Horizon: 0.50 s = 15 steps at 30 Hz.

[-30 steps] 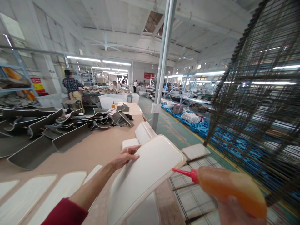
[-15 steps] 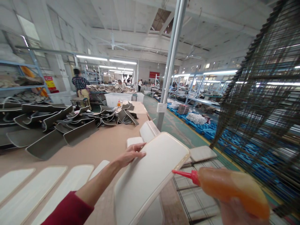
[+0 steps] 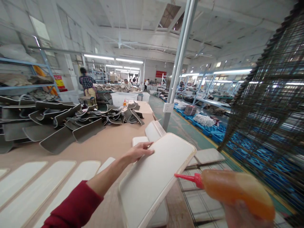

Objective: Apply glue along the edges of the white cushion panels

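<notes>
My left hand (image 3: pixel 139 151) grips the left edge of a white padded panel (image 3: pixel 158 175) with a cream rim, held tilted above the table's right edge. My right hand (image 3: pixel 247 217), low at the right, is wrapped round an orange squeeze bottle (image 3: pixel 234 191) whose red nozzle points left toward the panel's right rim. A red sleeve covers my left forearm. More white panels (image 3: pixel 47 185) lie flat in a row on the brown table (image 3: pixel 106 144) to the left.
A heap of grey curved pieces (image 3: pixel 59 122) covers the table's far left. A steel post (image 3: pixel 179 68) rises beyond the table. A dark wire rack (image 3: pixel 270 104) stands close on the right, with wire shelves (image 3: pixel 204 193) below. People work at distant tables.
The view has swung slightly, shifting the scene rightward. The panel and the bottle stay in much the same positions relative to each other; both hands keep their hold.
</notes>
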Available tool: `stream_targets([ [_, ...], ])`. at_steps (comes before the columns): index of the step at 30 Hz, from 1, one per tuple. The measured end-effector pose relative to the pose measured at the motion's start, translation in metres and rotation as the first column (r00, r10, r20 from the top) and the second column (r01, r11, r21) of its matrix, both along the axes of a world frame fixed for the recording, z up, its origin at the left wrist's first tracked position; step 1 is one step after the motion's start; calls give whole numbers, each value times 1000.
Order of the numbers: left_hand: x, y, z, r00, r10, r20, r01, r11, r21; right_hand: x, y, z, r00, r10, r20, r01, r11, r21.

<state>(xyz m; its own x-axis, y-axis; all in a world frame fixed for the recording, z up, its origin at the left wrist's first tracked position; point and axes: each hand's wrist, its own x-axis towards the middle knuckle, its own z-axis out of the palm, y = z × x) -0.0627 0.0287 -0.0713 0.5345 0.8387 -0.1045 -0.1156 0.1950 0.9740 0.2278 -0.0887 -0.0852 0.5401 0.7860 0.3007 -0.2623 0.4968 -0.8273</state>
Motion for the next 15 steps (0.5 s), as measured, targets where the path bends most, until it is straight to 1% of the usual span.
stream_targets([
  [2, 2, 1, 0, 1000, -4, -8, 4, 1000, -5, 0, 0, -2, 1000, 9, -26, -8, 1000, 10],
  [6, 6, 3, 2, 999, 13, -41, -14, 1000, -25, 2, 0, -7, 998, 53, -18, -52, 998, 44],
  [11, 12, 6, 7, 995, 64, -78, -69, 996, -57, -1, -2, -6, 997, 79, 10, -80, 994, 76],
  [15, 15, 11, 5, 993, 79, -86, -87, 992, -92, -1, -5, -6, 995, 93, 34, -95, 992, 78],
])
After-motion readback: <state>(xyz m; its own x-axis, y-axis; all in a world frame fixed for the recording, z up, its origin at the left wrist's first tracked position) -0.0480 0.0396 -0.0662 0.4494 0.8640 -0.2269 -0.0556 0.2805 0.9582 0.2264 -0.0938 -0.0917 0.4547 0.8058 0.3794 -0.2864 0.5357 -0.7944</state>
